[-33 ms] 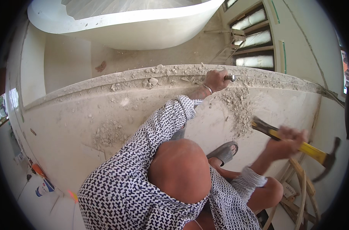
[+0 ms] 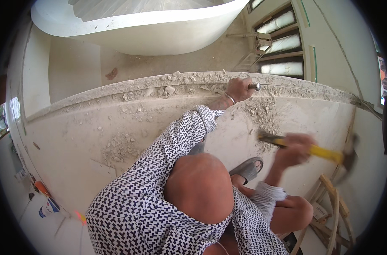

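Clenching the left hand (image 2: 238, 89) round the chisel (image 2: 254, 86) at the rubble-strewn ledge (image 2: 95, 92); grasping the yellow-handled hammer (image 2: 325, 153) in the right hand (image 2: 294, 151), blurred, probably mid-swing. Best done bracing the chisel firmly and striking its head squarely, clear of the knuckles.

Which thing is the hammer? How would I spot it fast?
Find the wide dusty concrete ledge that curves across the middle. Go to its right end, where the right hand is blurred. The hammer is in that hand: its bright yellow handle is unlike the small grey metal chisel in the left hand.
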Tool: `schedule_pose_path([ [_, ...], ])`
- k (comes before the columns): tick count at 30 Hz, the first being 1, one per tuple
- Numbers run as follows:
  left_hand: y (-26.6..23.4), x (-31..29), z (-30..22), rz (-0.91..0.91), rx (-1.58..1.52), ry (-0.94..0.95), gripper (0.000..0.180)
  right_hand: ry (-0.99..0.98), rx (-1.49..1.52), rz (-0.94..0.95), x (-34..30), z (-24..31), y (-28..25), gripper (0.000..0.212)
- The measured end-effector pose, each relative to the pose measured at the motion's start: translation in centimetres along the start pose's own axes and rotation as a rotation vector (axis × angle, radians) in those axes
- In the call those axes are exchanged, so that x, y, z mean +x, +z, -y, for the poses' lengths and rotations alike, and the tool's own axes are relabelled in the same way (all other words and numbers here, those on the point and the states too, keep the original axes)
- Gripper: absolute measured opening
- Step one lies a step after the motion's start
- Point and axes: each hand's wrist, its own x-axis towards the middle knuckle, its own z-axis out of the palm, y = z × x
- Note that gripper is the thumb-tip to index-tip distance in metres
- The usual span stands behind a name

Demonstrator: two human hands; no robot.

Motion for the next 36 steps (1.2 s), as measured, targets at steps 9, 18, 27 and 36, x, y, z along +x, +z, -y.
schedule_pose_path([
  [9, -0.7, -0.9, 1.7, 0.0, 0.031, -0.049, 0.017, 0.299, 0.121, 0.262, 6.5, 7.3, -2.3, 0.02],
  [18, 0.3, -0.2, 1.2, -0.022, -0.003, 0.023, 0.022, 0.975, -0.266, 0.495, -2.3, -0.2, 0.8, 0.023],
  [27, 0.6, -0.6, 1.0, 0.061, 0.063, -0.017, 0.021, 0.503, -0.158, 0.312, -3.3, -5.7, -2.5, 0.014],
  [36, -0.5, -0.7, 1.1, 0.106, 0.086, -0.033, 0.021, 0.283, 0.287, 0.124, 6.6, 7.3, -0.8, 0.028],
])
